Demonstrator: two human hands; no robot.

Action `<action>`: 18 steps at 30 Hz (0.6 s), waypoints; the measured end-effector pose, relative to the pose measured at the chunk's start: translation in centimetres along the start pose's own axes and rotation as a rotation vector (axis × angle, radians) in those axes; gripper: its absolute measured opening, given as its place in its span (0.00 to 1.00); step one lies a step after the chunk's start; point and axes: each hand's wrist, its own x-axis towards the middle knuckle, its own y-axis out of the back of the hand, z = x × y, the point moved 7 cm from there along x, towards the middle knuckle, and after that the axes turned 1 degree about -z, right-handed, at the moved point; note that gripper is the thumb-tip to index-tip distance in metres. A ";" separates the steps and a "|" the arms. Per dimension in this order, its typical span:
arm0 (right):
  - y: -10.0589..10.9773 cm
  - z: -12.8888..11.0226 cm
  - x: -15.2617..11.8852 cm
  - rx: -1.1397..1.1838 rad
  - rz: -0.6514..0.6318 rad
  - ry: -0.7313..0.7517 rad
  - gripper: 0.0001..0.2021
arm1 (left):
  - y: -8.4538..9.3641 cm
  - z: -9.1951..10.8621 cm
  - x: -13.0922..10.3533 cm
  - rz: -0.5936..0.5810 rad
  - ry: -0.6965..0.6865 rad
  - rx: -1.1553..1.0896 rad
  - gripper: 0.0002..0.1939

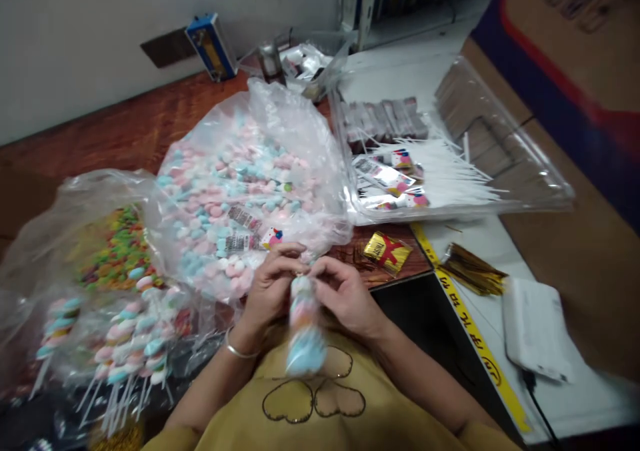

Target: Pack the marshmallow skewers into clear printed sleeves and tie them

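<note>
A clear bag of pastel candies (305,327), blue at its lower end and pink and white above, hangs between my hands in front of my shirt. The bag is slightly blurred. My left hand (270,281) pinches its gathered top from the left, wearing a bangle at the wrist. From the right, my right hand (345,294) grips the same gathered neck with thumb and forefinger. Just beyond my fingers lies a big plastic bag of pink, blue and white marshmallows (240,191), with printed wrappers (245,237) on it.
Candy skewers (133,344) and a bag of colourful gummies (120,244) lie left. A clear tray (380,217) holds white sticks and printed packets. Right are a gold packet (387,252), gold twist ties (473,269), a white device (535,327) and a large cardboard box (565,237).
</note>
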 end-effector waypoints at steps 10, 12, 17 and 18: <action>0.9 -10.1 -2.9 -0.809 0.254 0.747 0.10 | 1.4 6.4 -2.9 -0.380 0.117 -0.065 0.20; -0.6 -10.4 -3.6 -0.837 0.108 0.864 0.12 | -0.1 5.6 -3.8 -0.499 0.317 -0.204 0.32; -3.4 -7.8 -3.2 -0.876 -0.134 0.794 0.06 | 0.6 4.4 -2.5 -0.323 0.284 -0.511 0.53; -3.1 -7.2 -2.6 -0.859 -0.106 0.716 0.06 | 1.0 4.2 -2.5 -0.327 0.253 -0.488 0.53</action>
